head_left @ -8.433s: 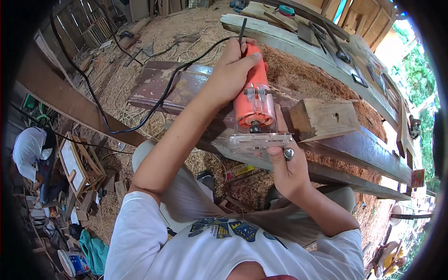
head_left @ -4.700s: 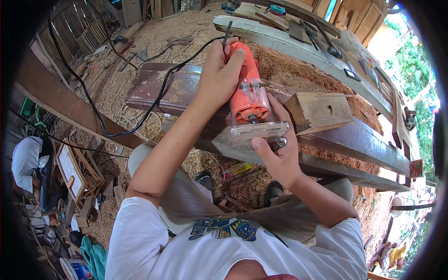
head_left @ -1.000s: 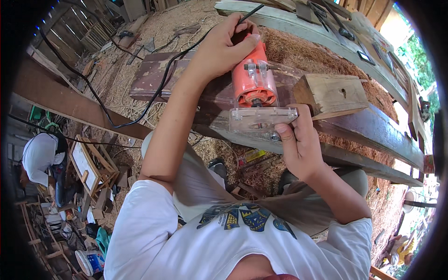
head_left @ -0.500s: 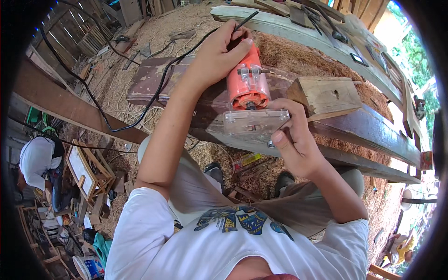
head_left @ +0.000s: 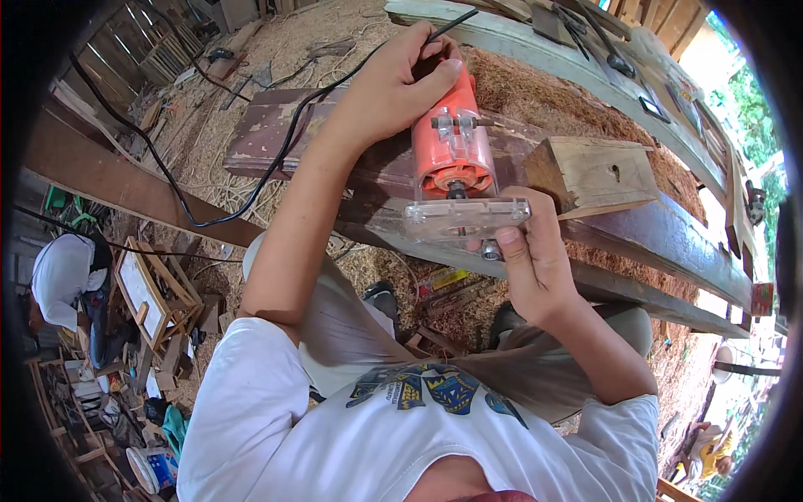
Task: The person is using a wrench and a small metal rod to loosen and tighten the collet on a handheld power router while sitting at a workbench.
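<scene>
An orange trim router (head_left: 452, 142) with a clear plastic base (head_left: 464, 219) is held up in front of me, its base toward me. My left hand (head_left: 410, 79) is wrapped round the far end of its body, where a black cord runs off. My right hand (head_left: 535, 251) is closed on the right corner of the base, index finger along its upper edge and thumb on the near face. A small shiny metal piece (head_left: 492, 250) shows by the thumb, below the base; its kind is unclear. A clear bracket with a wing screw (head_left: 456, 124) sits on the body.
Beneath the router lies a dark brown timber (head_left: 268, 138). A wooden block (head_left: 594, 174) rests on it to the right. Beyond is a long pale board (head_left: 502, 42) with hand tools. The black cord (head_left: 167, 180) loops leftward. Shavings cover the ground. Another person (head_left: 67, 280) bends at far left.
The router has shifted slightly right, and its base has tipped so less of its face shows. My right thumb has moved up against the base.
</scene>
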Demonstrator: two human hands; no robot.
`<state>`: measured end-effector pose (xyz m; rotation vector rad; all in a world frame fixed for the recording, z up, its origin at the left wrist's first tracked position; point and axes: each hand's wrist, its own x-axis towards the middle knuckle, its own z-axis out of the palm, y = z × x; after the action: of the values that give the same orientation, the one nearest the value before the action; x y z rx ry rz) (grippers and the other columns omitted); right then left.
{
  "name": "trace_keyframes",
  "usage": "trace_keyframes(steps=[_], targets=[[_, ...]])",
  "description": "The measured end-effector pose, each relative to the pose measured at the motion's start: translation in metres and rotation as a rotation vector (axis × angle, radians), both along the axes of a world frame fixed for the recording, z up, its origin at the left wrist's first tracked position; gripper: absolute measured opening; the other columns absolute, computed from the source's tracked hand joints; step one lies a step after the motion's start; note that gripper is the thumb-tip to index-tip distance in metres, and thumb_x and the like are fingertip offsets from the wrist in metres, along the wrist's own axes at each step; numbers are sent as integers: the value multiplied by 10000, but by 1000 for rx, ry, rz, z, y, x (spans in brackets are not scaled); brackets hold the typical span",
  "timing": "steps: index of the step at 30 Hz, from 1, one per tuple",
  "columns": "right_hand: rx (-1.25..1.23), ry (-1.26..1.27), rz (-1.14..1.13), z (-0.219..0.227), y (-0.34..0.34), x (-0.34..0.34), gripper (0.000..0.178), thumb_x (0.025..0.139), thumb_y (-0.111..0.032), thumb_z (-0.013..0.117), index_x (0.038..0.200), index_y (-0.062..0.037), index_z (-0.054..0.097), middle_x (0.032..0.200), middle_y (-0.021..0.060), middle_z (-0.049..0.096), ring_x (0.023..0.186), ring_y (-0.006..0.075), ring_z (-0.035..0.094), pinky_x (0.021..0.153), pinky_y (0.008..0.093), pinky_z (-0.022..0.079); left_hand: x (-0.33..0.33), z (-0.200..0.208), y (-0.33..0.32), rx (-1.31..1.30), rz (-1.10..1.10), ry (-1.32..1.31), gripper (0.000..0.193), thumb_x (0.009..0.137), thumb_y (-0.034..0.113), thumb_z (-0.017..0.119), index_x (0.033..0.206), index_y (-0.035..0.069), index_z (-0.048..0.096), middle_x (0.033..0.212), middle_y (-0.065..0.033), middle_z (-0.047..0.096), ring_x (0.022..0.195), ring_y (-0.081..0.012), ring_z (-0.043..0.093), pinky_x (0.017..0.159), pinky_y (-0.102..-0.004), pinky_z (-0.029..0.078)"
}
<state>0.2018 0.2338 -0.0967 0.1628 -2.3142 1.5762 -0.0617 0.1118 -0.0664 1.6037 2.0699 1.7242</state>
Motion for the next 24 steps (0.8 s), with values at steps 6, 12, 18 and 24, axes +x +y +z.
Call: trace_keyframes(steps=[6,12,18,24], targets=[[14,35,-5,-1,-1,4,303,1124,-82,508,1419,-30,465,991,125,710,915,212,704,868,347,556,6,-1,4,111,-9,17,289,1024,243,691,1057,-11,556,988,-70,666,921,-120,577,880,-303,510],[23,-3,-6,4,-2,5,310,1122,-84,519,1421,-28,460,972,117,699,905,215,698,862,351,554,12,4,5,103,-15,-24,238,1045,201,657,1067,-14,559,1007,-63,666,946,-112,589,899,-293,512],[9,10,3,3,-3,4,310,1121,-81,521,1420,-29,455,961,111,694,901,213,694,860,356,551,4,-2,8,108,-64,-47,234,1055,193,650,1053,-9,531,1035,-69,663,972,-107,591,909,-291,516],[-19,12,-2,-3,-3,3,310,1118,-71,526,1416,-27,454,969,116,702,922,213,700,881,358,552,5,-2,3,38,-1,-55,302,1068,218,676,1284,15,616,1196,-32,685,1160,-99,612,1039,-286,474]])
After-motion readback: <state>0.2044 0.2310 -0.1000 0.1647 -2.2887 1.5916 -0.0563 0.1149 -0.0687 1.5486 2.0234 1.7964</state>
